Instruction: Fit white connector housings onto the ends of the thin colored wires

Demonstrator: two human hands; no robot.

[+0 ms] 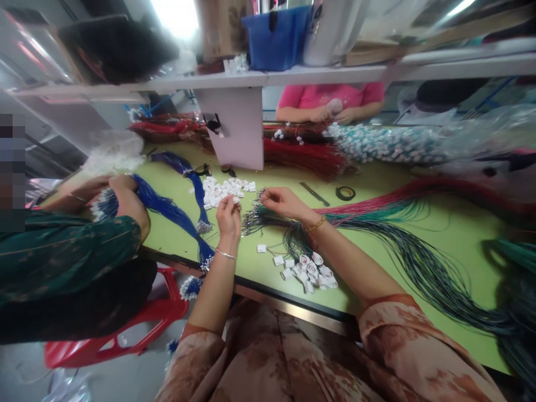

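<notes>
My left hand [228, 216] is closed in a pinch on a small white connector housing [236, 200], in front of a pile of similar white housings [221, 190]. Closed fingers of my right hand [281, 202] are at the metal-tipped ends of a wire bundle [253, 216]; what they pinch is too small to make out. From there, red wires [377, 200], green wires and dark wires [389, 237] run off to the right. Nearer to me on the green tabletop lies a heap of white housings [310, 272] with wires attached.
A co-worker in a dark green sleeve [84, 240] handles blue wires [163, 206] at the left. Behind my right hand lie a flat dark strip [314, 194] and black tape [345, 192]. A grey panel [234, 125] stands at the back, below a shelf with a blue bin [278, 39].
</notes>
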